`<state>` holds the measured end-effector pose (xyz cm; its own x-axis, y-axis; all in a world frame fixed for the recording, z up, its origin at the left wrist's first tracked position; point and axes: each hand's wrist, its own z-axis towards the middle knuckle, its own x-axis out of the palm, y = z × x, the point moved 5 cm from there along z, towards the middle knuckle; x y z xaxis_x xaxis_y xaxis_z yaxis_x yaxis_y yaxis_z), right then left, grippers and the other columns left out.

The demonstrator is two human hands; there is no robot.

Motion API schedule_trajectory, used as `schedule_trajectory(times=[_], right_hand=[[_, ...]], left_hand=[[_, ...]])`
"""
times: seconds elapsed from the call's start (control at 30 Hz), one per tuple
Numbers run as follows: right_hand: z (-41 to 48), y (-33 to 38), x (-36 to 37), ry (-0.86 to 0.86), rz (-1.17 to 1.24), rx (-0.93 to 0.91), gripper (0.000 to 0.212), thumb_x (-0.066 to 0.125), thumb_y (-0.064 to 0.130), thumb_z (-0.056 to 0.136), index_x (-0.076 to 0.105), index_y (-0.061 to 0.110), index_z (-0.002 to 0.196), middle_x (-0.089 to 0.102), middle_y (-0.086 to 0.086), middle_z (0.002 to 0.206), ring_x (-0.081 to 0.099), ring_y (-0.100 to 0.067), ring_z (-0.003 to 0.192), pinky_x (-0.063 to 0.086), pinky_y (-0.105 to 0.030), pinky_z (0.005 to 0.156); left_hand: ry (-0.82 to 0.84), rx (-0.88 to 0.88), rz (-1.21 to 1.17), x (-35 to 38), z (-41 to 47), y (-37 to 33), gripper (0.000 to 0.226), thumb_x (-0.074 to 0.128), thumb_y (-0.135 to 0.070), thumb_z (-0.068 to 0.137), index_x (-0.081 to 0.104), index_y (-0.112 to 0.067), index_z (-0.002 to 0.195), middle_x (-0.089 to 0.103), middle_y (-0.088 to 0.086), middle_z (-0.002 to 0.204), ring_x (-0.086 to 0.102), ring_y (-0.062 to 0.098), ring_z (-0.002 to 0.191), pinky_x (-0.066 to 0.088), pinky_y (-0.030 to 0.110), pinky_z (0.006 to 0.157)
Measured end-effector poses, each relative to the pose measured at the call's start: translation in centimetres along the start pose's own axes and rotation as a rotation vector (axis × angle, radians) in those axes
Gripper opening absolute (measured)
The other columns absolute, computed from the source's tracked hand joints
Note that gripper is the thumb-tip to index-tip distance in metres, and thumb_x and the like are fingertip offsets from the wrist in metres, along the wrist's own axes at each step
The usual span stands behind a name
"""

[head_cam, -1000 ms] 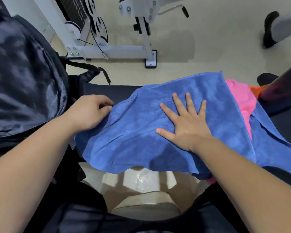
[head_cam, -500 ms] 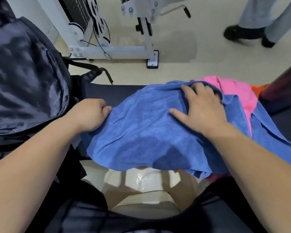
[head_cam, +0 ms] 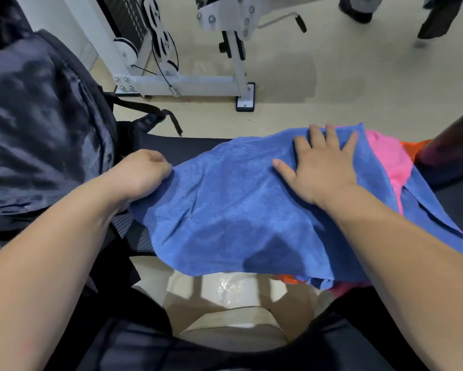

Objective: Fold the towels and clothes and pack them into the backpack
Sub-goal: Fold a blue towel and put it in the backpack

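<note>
Towel of blue microfibre (head_cam: 233,210) lies draped over the dark table (head_cam: 187,151), beside the dark grey nylon backpack (head_cam: 37,124). Left hand (head_cam: 142,174) pinches its corner; right hand (head_cam: 321,167) presses flat, fingers spread. Its overhanging near edge could slide off, or drag the pink cloth (head_cam: 385,159) beneath.

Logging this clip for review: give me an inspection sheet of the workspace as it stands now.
Surface: dark bench, mostly covered.
Job's things: blue towel spread over pink cloth and orange cloth; dark backpack at left.
Clutter: nothing seen.
Hands: left hand grips the towel's left edge; right hand flat, fingers spread, on top.
Cables: thin cable on white machine frame.
Surroundings: beige floor; another person's shoe.
</note>
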<state>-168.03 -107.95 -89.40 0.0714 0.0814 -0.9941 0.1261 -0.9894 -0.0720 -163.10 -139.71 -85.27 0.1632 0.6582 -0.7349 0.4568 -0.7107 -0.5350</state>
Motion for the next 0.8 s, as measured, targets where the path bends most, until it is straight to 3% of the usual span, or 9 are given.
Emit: schedule_trajectory(times=[0.13,0.23,0.43,0.53,0.67,0.8], right_hand=[[-0.1,5.1,1.4,0.083,0.091,-0.140,0.081,0.010,0.086,0.086,0.015,0.046,0.156,-0.002,-0.004,0.169,-0.009,-0.040,0.153,-0.009,-0.075,0.112],[0.1,5.5,2.9,0.159,0.125,-0.107,0.085,0.009,0.091,0.081,0.006,0.050,0.156,-0.010,-0.002,0.169,-0.017,-0.040,0.152,-0.010,-0.074,0.112],[-0.1,5.1,3.1,0.156,0.084,-0.135,0.091,0.013,0.093,0.078,0.003,0.049,0.157,-0.010,-0.004,0.169,-0.016,-0.041,0.152,-0.007,-0.074,0.113],[-0.2,5.5,1.8,0.135,0.145,-0.119,0.085,0.021,0.086,0.084,0.016,0.043,0.157,0.001,-0.006,0.169,-0.010,-0.038,0.153,-0.006,-0.072,0.115],[-0.9,9.6,-2.9,-0.051,0.481,-0.313,0.065,0.034,0.062,0.097,0.031,0.032,0.155,0.021,-0.001,0.166,0.005,-0.026,0.155,0.005,-0.061,0.121],[-1.6,15.5,-5.8,0.057,0.887,-0.610,0.060,0.048,0.032,0.097,0.034,0.032,0.155,0.039,0.007,0.158,0.027,-0.021,0.149,0.021,-0.041,0.122]], left_hand=[[0.001,0.073,0.103,0.0,-0.1,0.5,0.028,0.070,-0.030,0.090,0.060,-0.008,0.075,0.058,0.003,0.069,0.051,0.020,0.065,0.038,0.030,0.060],[-0.151,0.119,0.011,-0.9,-0.4,0.6,0.028,0.067,-0.032,0.092,0.060,-0.010,0.075,0.056,-0.001,0.067,0.048,0.016,0.063,0.035,0.029,0.056],[-0.620,0.173,-0.251,-5.2,-1.6,0.7,0.027,0.055,-0.035,0.090,0.055,-0.009,0.082,0.058,0.002,0.075,0.048,0.019,0.068,0.042,0.035,0.063],[-0.768,0.224,-0.302,-6.7,-2.7,-0.1,0.026,0.052,-0.035,0.093,0.051,-0.011,0.084,0.047,-0.010,0.072,0.041,0.002,0.063,0.037,0.019,0.059],[-0.592,0.222,-0.351,-5.5,-2.1,-1.3,0.032,0.058,-0.035,0.087,0.048,-0.006,0.077,0.043,-0.008,0.067,0.037,0.009,0.060,0.034,0.030,0.057],[-0.230,0.322,-0.504,-2.6,-2.7,-2.0,0.034,0.063,-0.035,0.088,0.046,-0.015,0.068,0.047,0.007,0.070,0.039,0.016,0.063,0.032,0.032,0.061]])
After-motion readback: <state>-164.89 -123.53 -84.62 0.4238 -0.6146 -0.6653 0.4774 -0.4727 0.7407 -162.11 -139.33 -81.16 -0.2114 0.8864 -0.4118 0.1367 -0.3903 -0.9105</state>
